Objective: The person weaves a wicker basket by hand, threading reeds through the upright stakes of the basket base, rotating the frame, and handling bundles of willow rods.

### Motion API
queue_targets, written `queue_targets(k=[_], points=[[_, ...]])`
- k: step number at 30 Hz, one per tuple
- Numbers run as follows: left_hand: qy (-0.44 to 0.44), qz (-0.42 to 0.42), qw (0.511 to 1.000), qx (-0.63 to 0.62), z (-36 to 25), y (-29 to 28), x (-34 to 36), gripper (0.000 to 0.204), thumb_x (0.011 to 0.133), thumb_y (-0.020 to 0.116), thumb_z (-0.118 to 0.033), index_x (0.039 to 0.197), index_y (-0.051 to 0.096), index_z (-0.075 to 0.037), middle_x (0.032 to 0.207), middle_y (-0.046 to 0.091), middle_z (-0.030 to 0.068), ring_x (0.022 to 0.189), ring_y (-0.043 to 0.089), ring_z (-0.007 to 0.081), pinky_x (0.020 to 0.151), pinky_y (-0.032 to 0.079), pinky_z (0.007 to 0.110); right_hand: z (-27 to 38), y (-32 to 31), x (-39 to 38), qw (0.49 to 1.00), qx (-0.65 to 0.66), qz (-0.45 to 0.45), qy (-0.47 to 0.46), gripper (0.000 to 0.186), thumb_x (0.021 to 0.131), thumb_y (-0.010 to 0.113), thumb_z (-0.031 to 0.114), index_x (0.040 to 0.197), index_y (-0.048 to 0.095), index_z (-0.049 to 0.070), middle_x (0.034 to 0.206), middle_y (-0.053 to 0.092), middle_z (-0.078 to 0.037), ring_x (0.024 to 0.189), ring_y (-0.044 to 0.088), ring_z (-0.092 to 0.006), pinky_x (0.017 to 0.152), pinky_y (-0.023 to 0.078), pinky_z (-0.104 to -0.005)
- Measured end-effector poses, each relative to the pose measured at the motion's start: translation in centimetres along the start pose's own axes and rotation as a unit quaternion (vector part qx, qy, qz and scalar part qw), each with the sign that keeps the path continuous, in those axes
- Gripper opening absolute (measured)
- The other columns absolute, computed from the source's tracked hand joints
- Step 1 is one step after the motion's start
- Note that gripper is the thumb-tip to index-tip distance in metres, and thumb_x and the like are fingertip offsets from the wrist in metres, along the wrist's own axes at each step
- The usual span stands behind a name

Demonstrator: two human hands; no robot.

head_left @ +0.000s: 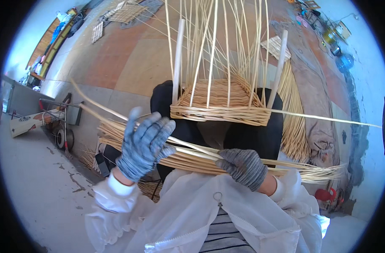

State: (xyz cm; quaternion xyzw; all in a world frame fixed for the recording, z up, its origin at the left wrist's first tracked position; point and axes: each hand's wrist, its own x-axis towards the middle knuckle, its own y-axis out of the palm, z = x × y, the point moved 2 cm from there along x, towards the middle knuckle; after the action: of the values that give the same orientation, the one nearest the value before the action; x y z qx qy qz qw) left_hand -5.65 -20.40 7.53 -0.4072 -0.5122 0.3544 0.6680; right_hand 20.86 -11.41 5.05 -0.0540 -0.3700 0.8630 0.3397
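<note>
A bundle of pale willow rods point(186, 162) lies sideways across my lap. My right hand point(245, 169), in a grey knitted glove, is closed around a few thicker rods at the top of it. Over the bundle's left part is my left hand point(145, 143), in a matching glove, its fingers spread and slightly blurred. Beyond both hands, a half-woven wicker basket point(222, 114) rests on my knees. Thin stakes rise from it, with a thick peeled stick point(178, 59) at its left corner and another stick point(278, 63) at its right. One loose rod point(323, 117) juts out rightward from the basket.
More willow rods point(294, 126) lie on the floor at right, beside a crumpled brown cloth point(321, 126). A small wheeled cart point(61, 122) stands at left. Woven pieces point(125, 12) lie at the far left, and a blue water bottle point(345, 62) stands by the right wall.
</note>
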Motion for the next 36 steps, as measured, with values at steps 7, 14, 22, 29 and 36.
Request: queue_targets(k=[7, 14, 22, 29, 36], points=[[0.048, 0.302, 0.91, -0.281, 1.4, 4.5, 2.1, 0.026, 0.087, 0.05, -0.033, 0.092, 0.065, -0.012, 0.081, 0.065, 0.0069, 0.07, 0.062, 0.0242, 0.063, 0.05, 0.036, -2.1, 1.7, -1.2, 0.96, -0.262, 0.101, -0.012, 0.036, 0.076, 0.065, 0.025, 0.107, 0.062, 0.008, 0.078, 0.063, -0.009, 0.059, 0.059, -0.0245, 0.05, 0.047, -0.0346], [0.081, 0.104, 0.931, -0.34, 4.5, 6.0, 1.1, 0.016, 0.084, 0.058, -0.023, 0.091, 0.065, -0.01, 0.097, 0.063, 0.0076, 0.085, 0.058, 0.0244, 0.075, 0.048, 0.035, -0.7, -3.6, 0.2, 0.943, -0.313, -0.072, -0.089, 0.041, 0.067, 0.065, 0.024, 0.104, 0.061, 0.005, 0.093, 0.06, -0.01, 0.087, 0.056, -0.0255, 0.07, 0.048, -0.0393], [-0.219, 0.041, 0.603, -0.766, -2.7, 0.9, 7.2, 0.027, 0.082, 0.064, -0.007, 0.109, 0.059, -0.005, 0.099, 0.064, 0.0044, 0.083, 0.061, 0.0157, 0.072, 0.052, 0.028, 2.2, -0.6, 3.2, 0.96, 0.157, -0.219, -0.073, 0.04, 0.085, 0.059, 0.033, 0.108, 0.054, 0.0, 0.093, 0.061, -0.013, 0.084, 0.06, -0.0272, 0.078, 0.049, -0.0428], [-0.002, 0.123, 0.82, -0.558, -2.4, 7.6, 1.1, 0.029, 0.081, 0.065, -0.022, 0.106, 0.064, -0.008, 0.084, 0.065, 0.01, 0.063, 0.061, 0.0229, 0.06, 0.051, 0.029, 0.7, -6.4, 3.5, 0.892, 0.358, -0.274, -0.014, 0.026, 0.096, 0.041, 0.027, 0.082, 0.046, 0.006, 0.075, 0.06, -0.01, 0.072, 0.062, -0.0208, 0.077, 0.052, -0.0429], [0.208, 0.045, 0.939, -0.272, 1.3, 8.4, 8.4, 0.022, 0.084, 0.058, -0.031, 0.101, 0.065, -0.018, 0.091, 0.063, 0.002, 0.078, 0.061, 0.0183, 0.063, 0.05, 0.032, -3.8, -3.7, 3.4, 0.88, 0.449, -0.086, 0.126, 0.023, 0.088, 0.06, 0.017, 0.095, 0.06, -0.004, 0.089, 0.063, -0.02, 0.083, 0.064, -0.031, 0.069, 0.057, -0.0372]])
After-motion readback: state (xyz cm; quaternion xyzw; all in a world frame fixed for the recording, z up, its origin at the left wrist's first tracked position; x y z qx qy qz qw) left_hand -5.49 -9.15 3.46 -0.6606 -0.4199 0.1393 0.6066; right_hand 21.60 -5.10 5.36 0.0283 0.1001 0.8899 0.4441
